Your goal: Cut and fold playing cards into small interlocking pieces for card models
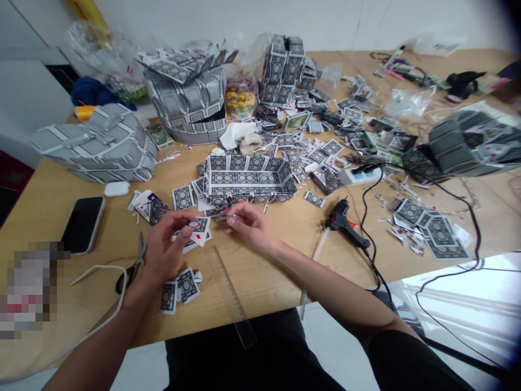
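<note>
My left hand (165, 244) pinches a playing card (199, 237) bent so that both its patterned back and a red diamond show. In the fingertips of my right hand (251, 227) is a thin, greyish, narrow piece (223, 218), seen nearly edge-on; its kind is unclear. Just beyond both hands stands an open rectangular box (248, 179) built from folded cards. Loose card pieces (187, 285) lie by my left wrist. Black-handled scissors (134, 266) rest partly behind my left forearm, and a clear ruler (232, 296) sticks out over the table's front edge.
A glue gun (345, 222) lies to the right, its cord running off the table. Left are a phone (82, 224) and a white cable (97, 326). Card-made baskets (187, 103) stand behind, with scattered cards (325, 152) and a power strip (360, 175).
</note>
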### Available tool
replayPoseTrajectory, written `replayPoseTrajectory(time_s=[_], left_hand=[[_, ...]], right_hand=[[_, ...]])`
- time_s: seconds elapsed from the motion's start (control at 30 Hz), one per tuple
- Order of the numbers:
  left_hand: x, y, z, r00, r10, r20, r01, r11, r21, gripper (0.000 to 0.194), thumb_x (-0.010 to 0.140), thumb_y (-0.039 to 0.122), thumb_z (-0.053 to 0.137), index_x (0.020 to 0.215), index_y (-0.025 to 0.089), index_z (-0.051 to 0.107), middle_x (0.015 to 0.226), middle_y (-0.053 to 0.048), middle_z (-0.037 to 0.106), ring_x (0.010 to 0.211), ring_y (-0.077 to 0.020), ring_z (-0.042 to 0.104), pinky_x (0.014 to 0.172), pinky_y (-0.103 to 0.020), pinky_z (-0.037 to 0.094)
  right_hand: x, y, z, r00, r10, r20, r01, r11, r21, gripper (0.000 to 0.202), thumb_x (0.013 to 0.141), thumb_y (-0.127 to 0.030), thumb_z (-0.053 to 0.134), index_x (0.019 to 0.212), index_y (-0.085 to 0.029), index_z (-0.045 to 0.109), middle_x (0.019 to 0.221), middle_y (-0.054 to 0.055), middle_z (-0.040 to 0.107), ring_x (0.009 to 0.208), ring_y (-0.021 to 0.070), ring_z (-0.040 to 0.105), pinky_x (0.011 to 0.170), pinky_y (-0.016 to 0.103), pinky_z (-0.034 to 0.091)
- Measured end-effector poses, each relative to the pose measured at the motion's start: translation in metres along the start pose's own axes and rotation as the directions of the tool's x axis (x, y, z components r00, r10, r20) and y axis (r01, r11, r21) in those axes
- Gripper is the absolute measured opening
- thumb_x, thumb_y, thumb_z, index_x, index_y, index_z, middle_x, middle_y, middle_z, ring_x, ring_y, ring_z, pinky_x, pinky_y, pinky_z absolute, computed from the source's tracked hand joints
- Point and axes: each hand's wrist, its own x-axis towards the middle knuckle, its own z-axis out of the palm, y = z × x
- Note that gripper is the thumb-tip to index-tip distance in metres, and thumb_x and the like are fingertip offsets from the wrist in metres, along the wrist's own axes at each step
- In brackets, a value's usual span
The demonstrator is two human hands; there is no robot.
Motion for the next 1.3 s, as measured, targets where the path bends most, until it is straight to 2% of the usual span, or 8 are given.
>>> replayPoseTrajectory(time_s=[0.07,0.13,0.27,0.4,0.53,0.73,1.07,1.3], left_hand=[[-0.001,-0.001,0.000,1.000,-0.005,0.012,0.005,1.000,0.013,0.030,0.100,0.050,0.071,0.117,0.026,0.075,0.109,-0.006,0.080,0.089,-0.0214,0.074,0.077,-0.033,0.059],[-0.003,-0.002,-0.001,0.999,-0.011,0.035,0.010,1.000,0.029,0.030,0.101,0.049,0.070,0.120,0.026,0.075,0.111,-0.007,0.079,0.091,-0.0213,0.074,0.080,-0.033,0.059],[-0.005,-0.005,-0.002,0.999,0.002,0.032,-0.004,0.998,0.068,0.033,0.101,0.050,0.069,0.122,0.024,0.074,0.116,-0.009,0.078,0.098,-0.0240,0.074,0.083,-0.035,0.060],[-0.002,-0.003,0.000,1.000,0.023,0.013,-0.024,0.997,0.072,0.033,0.098,0.048,0.074,0.119,0.023,0.074,0.119,-0.009,0.077,0.096,-0.0226,0.074,0.080,-0.033,0.061],[0.002,0.003,0.002,0.999,0.037,-0.006,-0.037,0.994,0.107,0.031,0.090,0.040,0.083,0.113,0.023,0.072,0.120,-0.007,0.077,0.085,-0.0173,0.072,0.071,-0.028,0.060],[0.002,0.006,0.005,0.999,0.026,-0.029,-0.022,0.991,0.132,0.036,0.085,0.033,0.088,0.114,0.023,0.070,0.127,-0.008,0.075,0.092,-0.0182,0.074,0.072,-0.028,0.061],[0.000,0.003,0.005,0.998,0.059,-0.009,-0.056,0.983,0.175,0.039,0.085,0.027,0.091,0.118,0.023,0.070,0.131,-0.007,0.072,0.091,-0.0141,0.070,0.072,-0.025,0.059],[0.002,0.003,0.005,0.992,0.116,0.040,-0.122,0.968,0.219,0.036,0.085,0.029,0.090,0.116,0.022,0.071,0.128,-0.007,0.075,0.090,-0.0157,0.072,0.069,-0.026,0.059]], right_hand=[[0.000,0.001,-0.001,1.000,-0.013,0.015,0.014,1.000,-0.019,0.028,0.082,-0.038,0.093,0.094,-0.023,0.073,0.127,0.006,0.073,0.106,0.0176,0.071,0.097,0.035,0.062],[0.001,0.003,-0.002,1.000,-0.022,0.002,0.022,0.999,-0.044,0.024,0.081,-0.036,0.093,0.091,-0.022,0.075,0.119,0.005,0.075,0.103,0.0177,0.072,0.100,0.036,0.060],[0.002,0.005,-0.002,0.994,0.098,-0.044,-0.098,0.995,-0.012,0.016,0.083,-0.031,0.087,0.091,-0.022,0.077,0.085,0.001,0.073,0.081,0.0174,0.072,0.088,0.037,0.063],[0.002,0.002,0.001,0.982,0.184,-0.054,-0.178,0.980,0.092,0.010,0.082,-0.027,0.080,0.086,-0.018,0.078,0.084,0.003,0.074,0.075,0.0177,0.071,0.082,0.037,0.064],[0.001,-0.001,0.002,0.984,0.165,-0.062,-0.160,0.984,0.077,0.018,0.082,-0.030,0.084,0.090,-0.020,0.071,0.084,0.002,0.074,0.076,0.0188,0.073,0.077,0.037,0.065],[0.001,0.001,0.001,0.991,0.128,-0.026,-0.126,0.990,0.065,0.046,0.079,-0.029,0.089,0.113,-0.026,0.059,0.085,-0.001,0.078,0.072,0.0192,0.075,0.069,0.035,0.064],[0.000,0.002,0.001,0.991,0.136,0.002,-0.137,0.990,0.024,0.045,0.081,-0.033,0.089,0.116,-0.023,0.062,0.083,-0.001,0.076,0.072,0.0190,0.076,0.068,0.033,0.065],[0.001,0.006,-0.001,0.992,0.125,0.002,-0.125,0.992,0.011,0.050,0.079,-0.034,0.093,0.118,-0.023,0.065,0.082,-0.002,0.076,0.073,0.0181,0.077,0.067,0.032,0.066]])
